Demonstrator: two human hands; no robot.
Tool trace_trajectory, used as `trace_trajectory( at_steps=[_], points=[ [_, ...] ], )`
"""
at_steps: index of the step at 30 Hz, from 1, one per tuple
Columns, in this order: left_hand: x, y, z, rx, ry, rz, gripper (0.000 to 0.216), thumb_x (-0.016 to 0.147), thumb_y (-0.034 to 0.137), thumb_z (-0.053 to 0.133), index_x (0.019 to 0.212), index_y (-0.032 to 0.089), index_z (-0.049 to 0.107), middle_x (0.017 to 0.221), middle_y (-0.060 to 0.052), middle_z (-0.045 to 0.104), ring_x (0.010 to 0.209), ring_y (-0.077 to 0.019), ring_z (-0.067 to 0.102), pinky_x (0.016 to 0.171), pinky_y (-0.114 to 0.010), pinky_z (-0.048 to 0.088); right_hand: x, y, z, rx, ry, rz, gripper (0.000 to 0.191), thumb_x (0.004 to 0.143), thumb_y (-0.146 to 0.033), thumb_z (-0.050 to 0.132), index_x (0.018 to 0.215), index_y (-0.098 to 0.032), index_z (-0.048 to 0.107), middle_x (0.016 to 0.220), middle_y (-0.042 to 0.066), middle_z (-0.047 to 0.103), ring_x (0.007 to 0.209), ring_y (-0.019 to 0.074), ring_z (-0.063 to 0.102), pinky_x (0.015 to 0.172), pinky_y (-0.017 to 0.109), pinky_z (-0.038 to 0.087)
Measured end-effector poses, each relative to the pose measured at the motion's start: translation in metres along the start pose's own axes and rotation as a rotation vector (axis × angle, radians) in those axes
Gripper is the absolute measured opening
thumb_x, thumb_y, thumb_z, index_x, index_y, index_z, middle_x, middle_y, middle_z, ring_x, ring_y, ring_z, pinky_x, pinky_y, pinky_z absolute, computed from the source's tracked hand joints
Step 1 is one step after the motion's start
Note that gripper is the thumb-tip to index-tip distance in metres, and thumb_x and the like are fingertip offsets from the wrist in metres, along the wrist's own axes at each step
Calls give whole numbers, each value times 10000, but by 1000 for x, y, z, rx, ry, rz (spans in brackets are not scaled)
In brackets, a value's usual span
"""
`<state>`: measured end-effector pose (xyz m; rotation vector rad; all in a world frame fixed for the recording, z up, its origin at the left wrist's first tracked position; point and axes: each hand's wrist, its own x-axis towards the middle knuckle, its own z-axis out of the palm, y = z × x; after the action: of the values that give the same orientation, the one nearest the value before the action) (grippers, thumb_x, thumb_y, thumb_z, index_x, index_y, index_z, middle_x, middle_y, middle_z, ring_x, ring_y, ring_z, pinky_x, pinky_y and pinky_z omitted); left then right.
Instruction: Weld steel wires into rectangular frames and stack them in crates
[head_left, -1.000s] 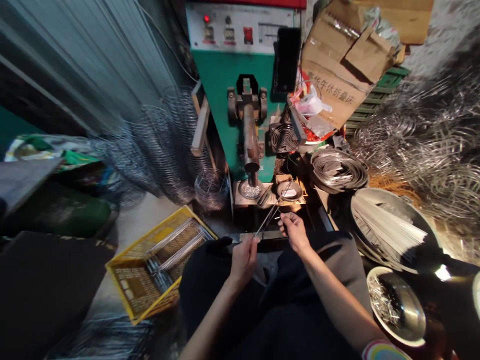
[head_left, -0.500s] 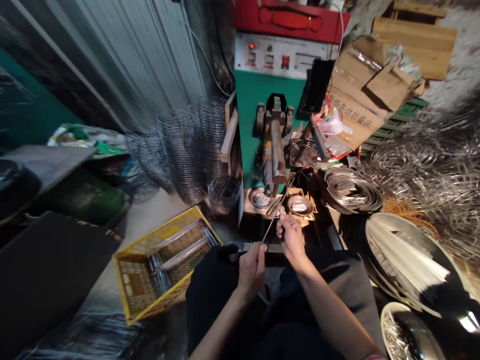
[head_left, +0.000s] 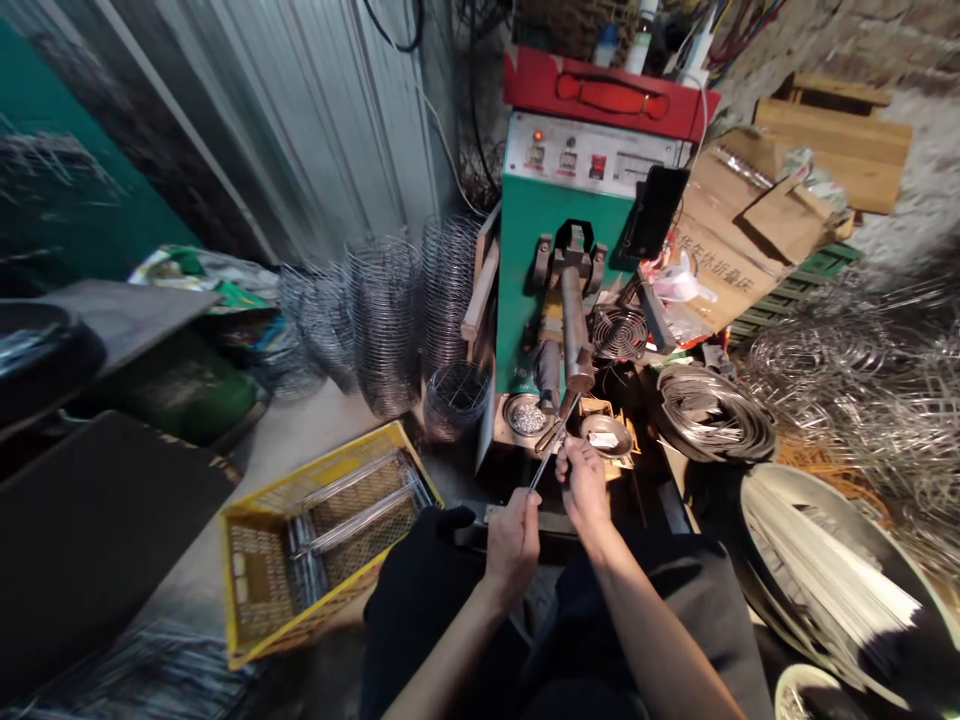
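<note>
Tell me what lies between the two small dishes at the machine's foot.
In the head view, the thin rods gripped by the left hand and right hand run between them.

You hold one rod bundle (head_left: 553,442) in two hands (head_left: 514,540) (head_left: 581,485); far: two small dishes (head_left: 512,412) (head_left: 622,441), one fan (head_left: 619,332); left: one yellow crate (head_left: 307,468).

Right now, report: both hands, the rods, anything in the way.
Left hand shut on thin metal rods, near end. Right hand pinches same rods further up. Rod tips reach the brown ram; small metal dish just right of them.
</note>
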<state>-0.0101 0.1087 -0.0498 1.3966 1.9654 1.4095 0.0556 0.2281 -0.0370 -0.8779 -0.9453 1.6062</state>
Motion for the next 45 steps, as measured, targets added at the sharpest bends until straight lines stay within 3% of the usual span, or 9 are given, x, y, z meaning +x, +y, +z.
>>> trace_trajectory(
  at_steps=[18, 30, 36, 40, 45],
  points=[
    [14, 3, -1, -6, -5, -35, 312, 1010, 312, 304, 853, 214, 556, 690, -30, 611, 592, -168, 591, 575, -271, 368, 14, -3, 4, 3, -11, -3, 323, 728, -411, 740, 701, -208, 490, 594, -59, 476, 474, 68, 354, 423, 201, 276],
    [19, 4, -6, -90, -34, -66, 297, 1001, 331, 356, 821, 207, 556, 605, 25, 494, 534, -135, 484, 544, -242, 346, 20, -4, -1, -53, -38, 32, 313, 731, -439, 717, 682, -214, 506, 577, -53, 483, 460, 74, 351, 408, 214, 249],
    [41, -1, -7, -36, -56, 65, 297, 998, 308, 383, 799, 199, 575, 637, 16, 531, 574, -130, 509, 592, -240, 358, 33, -13, -20, -205, -37, -95, 354, 799, -456, 676, 611, -218, 493, 513, -62, 449, 440, 83, 341, 425, 233, 251],
    [59, -4, -8, 3, -68, 54, 315, 991, 327, 386, 785, 199, 587, 631, 7, 560, 574, -138, 523, 602, -248, 363, 44, -17, -22, -232, -37, -126, 355, 794, -466, 674, 606, -217, 506, 513, -55, 460, 456, 91, 356, 445, 231, 270],
    [70, -4, -17, 13, -92, 50, 335, 981, 363, 392, 775, 195, 596, 576, 33, 475, 529, -129, 447, 568, -250, 327, 48, -16, -19, -259, -28, -123, 363, 783, -493, 678, 611, -224, 504, 512, -48, 464, 464, 100, 359, 456, 240, 285]
  ],
)
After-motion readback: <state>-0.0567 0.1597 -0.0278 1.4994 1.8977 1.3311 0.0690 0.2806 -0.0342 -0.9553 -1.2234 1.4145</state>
